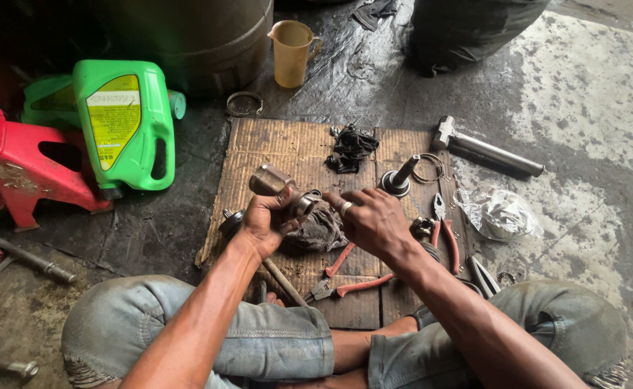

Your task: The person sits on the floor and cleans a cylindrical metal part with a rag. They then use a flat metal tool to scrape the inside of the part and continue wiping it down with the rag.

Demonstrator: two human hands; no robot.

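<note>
Sitting cross-legged on the floor over a flat brown cardboard sheet (pixel 273 144). Left hand (pixel 262 220) is closed round a greasy steel cup-shaped joint housing (pixel 277 184), tilted with its open end toward 11 o'clock. Right hand (pixel 374 223) is half open, fingertips reaching into the inner end at 9 o'clock, holding nothing I can see. Red-handled pliers (pixel 345 284) lie at 6 o'clock, steel hammer (pixel 486 148) at 2. I'd keep that housing braced steady over the dirty grey rag (pixel 320 230).
</note>
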